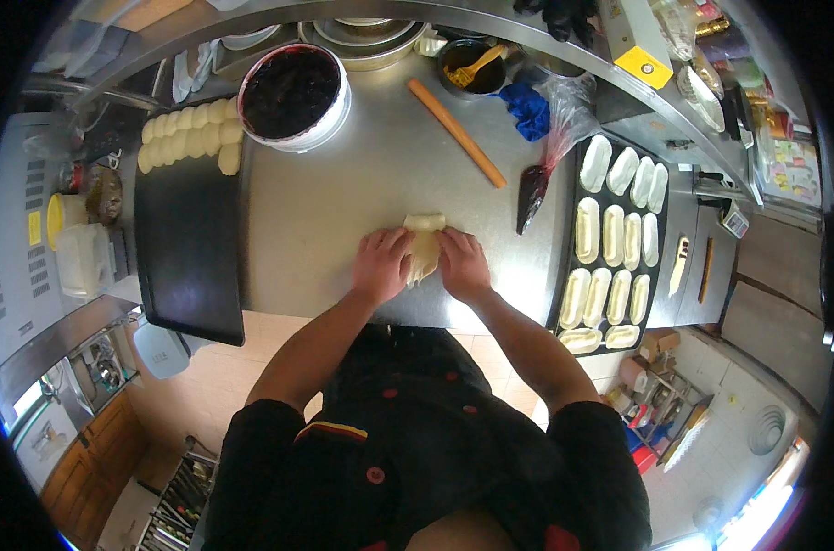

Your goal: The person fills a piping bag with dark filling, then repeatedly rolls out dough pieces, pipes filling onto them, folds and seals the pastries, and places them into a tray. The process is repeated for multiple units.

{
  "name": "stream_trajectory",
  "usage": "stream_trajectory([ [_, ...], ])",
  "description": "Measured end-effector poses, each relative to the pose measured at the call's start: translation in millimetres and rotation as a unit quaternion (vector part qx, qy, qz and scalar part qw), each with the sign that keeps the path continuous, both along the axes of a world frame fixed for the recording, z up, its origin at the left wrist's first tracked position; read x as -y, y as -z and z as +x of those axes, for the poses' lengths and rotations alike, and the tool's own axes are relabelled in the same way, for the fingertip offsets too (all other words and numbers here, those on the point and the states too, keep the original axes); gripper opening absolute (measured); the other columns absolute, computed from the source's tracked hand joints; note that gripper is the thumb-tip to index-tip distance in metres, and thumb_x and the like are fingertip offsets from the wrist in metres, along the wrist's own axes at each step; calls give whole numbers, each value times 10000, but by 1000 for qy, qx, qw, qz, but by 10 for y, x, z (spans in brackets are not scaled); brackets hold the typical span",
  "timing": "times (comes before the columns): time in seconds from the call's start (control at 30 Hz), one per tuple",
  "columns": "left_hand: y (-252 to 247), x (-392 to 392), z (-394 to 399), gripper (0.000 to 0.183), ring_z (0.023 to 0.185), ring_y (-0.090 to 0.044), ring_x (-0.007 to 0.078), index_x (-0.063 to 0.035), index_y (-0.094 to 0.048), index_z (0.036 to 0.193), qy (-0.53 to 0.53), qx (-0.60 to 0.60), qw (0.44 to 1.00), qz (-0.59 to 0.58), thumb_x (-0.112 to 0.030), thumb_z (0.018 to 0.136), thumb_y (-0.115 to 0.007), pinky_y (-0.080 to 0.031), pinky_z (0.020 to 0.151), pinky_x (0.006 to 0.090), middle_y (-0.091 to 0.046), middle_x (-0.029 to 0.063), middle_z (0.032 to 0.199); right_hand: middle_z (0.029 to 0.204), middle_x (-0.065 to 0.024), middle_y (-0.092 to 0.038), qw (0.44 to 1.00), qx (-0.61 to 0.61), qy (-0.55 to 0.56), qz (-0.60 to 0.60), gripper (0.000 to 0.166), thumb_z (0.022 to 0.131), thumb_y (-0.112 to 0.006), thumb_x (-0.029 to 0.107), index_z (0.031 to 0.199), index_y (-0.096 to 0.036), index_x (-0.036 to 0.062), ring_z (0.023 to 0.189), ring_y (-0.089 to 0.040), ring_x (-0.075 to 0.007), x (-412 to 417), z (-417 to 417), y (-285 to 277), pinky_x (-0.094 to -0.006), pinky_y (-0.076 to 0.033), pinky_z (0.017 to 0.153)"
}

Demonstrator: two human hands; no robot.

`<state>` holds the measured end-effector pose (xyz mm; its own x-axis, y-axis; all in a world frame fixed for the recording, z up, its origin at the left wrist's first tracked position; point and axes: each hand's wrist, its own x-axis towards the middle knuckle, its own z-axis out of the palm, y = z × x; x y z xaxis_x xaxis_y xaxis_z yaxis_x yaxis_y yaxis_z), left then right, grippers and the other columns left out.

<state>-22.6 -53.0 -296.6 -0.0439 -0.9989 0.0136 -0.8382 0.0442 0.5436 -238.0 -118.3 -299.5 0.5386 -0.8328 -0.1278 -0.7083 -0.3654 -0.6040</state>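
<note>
Before me on the steel worktop (306,227) lies a flattened piece of dough (425,251), its far end folded or rolled over into a band. My left hand (384,263) touches its left edge with bent fingers, and my right hand (463,263) touches its right edge. The fingertips are partly hidden, so how firmly they grip is unclear. Beyond them a wooden rolling pin (457,133) lies at a slant. To its right rests a clear piping bag (535,189) with dark red filling. A white tub (294,96) of dark filling stands at the back left.
A black tray (191,241) at the left holds dough balls (193,134) at its far end. Another black tray (604,272) at the right carries paper cases (587,231), many with dough. A dark bowl (473,69) with a yellow brush stands behind, beneath a metal shelf (417,8).
</note>
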Motion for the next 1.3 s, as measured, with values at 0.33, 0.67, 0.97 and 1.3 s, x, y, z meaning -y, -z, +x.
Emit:
stream_trajectory([
  [0.33, -24, -779, -67, 668, 1435, -464, 351, -53, -591, 1472, 131, 99, 986, -4, -327, 880, -737, -325, 1244, 570, -540, 127, 1516, 1633, -165, -387, 968, -155, -196, 1, 716, 972, -632, 275, 1595, -397, 13, 1581, -297, -316, -739, -323, -294, -486, -213, 1314],
  [0.67, -94, -857, -387, 726, 1455, -446, 377, -54, -530, 1522, 140, 121, 982, 43, -359, 894, -728, -295, 1252, 591, -512, 147, 1533, 1546, -201, -483, 983, -99, -154, -4, 575, 962, -630, 197, 1489, -512, 0, 1515, -388, -375, -991, -356, -146, -515, -264, 1291],
  [0.97, -179, 286, -133, 762, 1467, -421, 439, -15, -453, 1536, 14, -9, 999, 28, -181, 857, -758, -335, 1245, 545, -451, 221, 1553, 1427, -224, -569, 999, 43, -10, -10, 458, 931, -568, 48, 1384, -567, -16, 1381, -521, -404, 326, 154, -53, -459, -436, 1194],
  [1.3, -11, -292, -421, 799, 1483, -404, 420, 52, -442, 1526, 49, 55, 997, 14, -257, 870, -776, -300, 1267, 554, -432, 219, 1541, 1500, -212, -484, 999, 45, -22, 14, 578, 895, -623, 35, 1464, -523, 34, 1425, -474, -414, -371, 69, -48, -482, -417, 1209],
])
